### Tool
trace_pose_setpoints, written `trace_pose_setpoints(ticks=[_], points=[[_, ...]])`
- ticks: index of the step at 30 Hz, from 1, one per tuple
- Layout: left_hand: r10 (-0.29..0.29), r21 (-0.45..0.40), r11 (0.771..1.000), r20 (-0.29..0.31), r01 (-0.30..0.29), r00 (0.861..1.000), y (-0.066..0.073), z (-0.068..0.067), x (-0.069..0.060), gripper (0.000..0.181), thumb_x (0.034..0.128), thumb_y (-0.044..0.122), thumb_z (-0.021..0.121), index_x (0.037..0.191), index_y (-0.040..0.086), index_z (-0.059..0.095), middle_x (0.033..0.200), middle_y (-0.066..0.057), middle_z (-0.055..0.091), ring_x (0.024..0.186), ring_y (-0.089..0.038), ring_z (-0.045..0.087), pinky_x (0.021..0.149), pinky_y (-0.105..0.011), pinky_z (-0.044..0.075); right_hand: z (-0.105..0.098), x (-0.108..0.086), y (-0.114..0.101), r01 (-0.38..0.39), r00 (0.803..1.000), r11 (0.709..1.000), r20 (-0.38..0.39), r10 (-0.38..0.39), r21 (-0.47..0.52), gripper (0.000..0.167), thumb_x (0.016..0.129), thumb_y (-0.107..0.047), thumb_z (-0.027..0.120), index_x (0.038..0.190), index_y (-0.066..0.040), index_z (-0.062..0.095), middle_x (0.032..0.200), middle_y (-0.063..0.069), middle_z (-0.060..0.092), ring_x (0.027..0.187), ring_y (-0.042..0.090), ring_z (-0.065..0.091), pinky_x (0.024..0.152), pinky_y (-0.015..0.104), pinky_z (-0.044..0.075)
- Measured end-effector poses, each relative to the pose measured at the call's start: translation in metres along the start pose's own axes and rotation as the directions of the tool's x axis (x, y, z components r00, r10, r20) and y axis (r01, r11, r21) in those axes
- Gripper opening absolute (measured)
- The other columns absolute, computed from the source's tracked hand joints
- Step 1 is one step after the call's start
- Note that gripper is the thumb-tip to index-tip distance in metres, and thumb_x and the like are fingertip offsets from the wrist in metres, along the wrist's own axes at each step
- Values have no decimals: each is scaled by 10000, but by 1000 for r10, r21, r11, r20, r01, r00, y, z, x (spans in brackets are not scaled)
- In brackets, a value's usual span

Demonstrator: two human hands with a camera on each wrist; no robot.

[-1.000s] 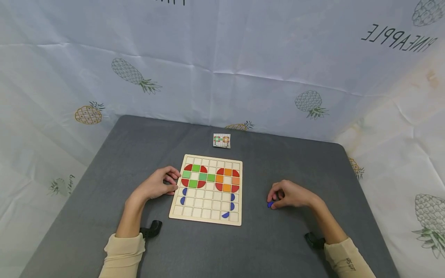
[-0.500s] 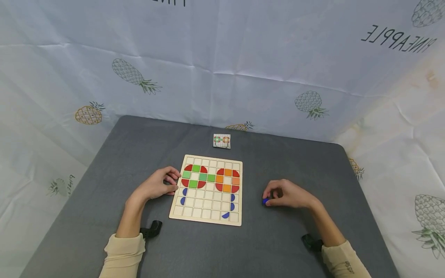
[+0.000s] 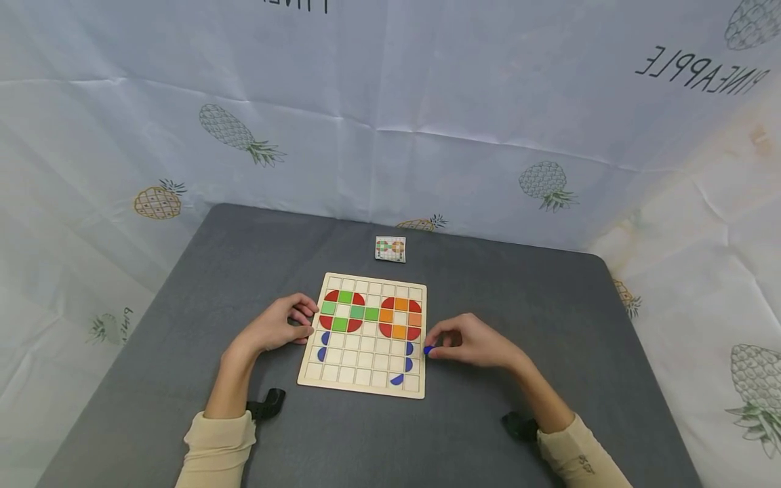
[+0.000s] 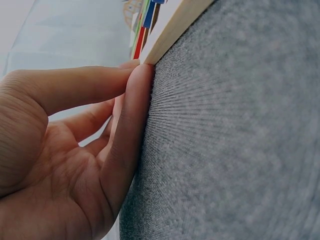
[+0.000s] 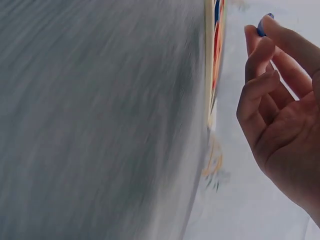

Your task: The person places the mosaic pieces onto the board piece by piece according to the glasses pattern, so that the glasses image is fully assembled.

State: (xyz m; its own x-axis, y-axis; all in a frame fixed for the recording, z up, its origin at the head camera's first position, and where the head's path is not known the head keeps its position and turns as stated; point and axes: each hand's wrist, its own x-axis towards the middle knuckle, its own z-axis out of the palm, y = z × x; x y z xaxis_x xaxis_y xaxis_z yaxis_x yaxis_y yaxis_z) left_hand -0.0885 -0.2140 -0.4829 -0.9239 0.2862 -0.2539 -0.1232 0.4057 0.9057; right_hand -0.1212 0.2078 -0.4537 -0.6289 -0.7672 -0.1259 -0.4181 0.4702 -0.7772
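A square wooden grid board (image 3: 348, 356) lies flat on the table, set with red, green, orange and blue pieces. Half-round blue pieces sit at its left and right sides, one of them a blue half-circle (image 3: 397, 379) near the front. My left hand (image 3: 281, 323) touches the board's left edge with its fingertips; the left wrist view shows thumb and finger against the board's edge (image 4: 175, 30). Beside the board's right edge, my right hand (image 3: 476, 341) pinches a small blue piece (image 5: 265, 25) between thumb and forefinger. The fingers partly hide that piece's outline.
Behind the board lies a small printed card (image 3: 390, 249) with a matching coloured pattern. The dark grey table (image 3: 518, 285) reaches back to a pineapple-print cloth (image 3: 366, 102). A black wrist camera (image 3: 266, 404) is worn on the left wrist.
My right hand has moved left with the blue piece, from the table right of the board to the board's right edge. The left hand and the board stay put.
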Motion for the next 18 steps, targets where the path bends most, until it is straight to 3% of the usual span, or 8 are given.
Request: trace_pose_setpoints(ticks=[5,13,18], points=[[4,5,1000,-2,-4,1000,0,0,0,372,963,-47,735,1296,-90,575,1105,-205,586,939,-239,575,709,-332,667,14,21,-15,40,998,999,49,-40,5,89,1004,-216,801,1091,-195,808,884,-22,762,687,16,574,610,176,482],[-1,17,1000,-7,1,1000,-1,0,1,362,961,-41,732,1292,-79,588,1132,-203,589,938,-229,573,708,-309,661,37,59,-43,101,991,995,96,-97,-28,144,1015,-209,787,1139,-149,746,956,-49,788,793,-30,667,742,191,598],[-12,35,999,-15,12,1000,0,0,1,361,959,-40,735,1290,-73,594,1134,-200,594,941,-228,580,707,-307,662,51,82,-60,116,987,990,117,-107,-74,80,1012,-194,787,1077,-150,770,943,-43,796,788,-72,661,736,160,590]])
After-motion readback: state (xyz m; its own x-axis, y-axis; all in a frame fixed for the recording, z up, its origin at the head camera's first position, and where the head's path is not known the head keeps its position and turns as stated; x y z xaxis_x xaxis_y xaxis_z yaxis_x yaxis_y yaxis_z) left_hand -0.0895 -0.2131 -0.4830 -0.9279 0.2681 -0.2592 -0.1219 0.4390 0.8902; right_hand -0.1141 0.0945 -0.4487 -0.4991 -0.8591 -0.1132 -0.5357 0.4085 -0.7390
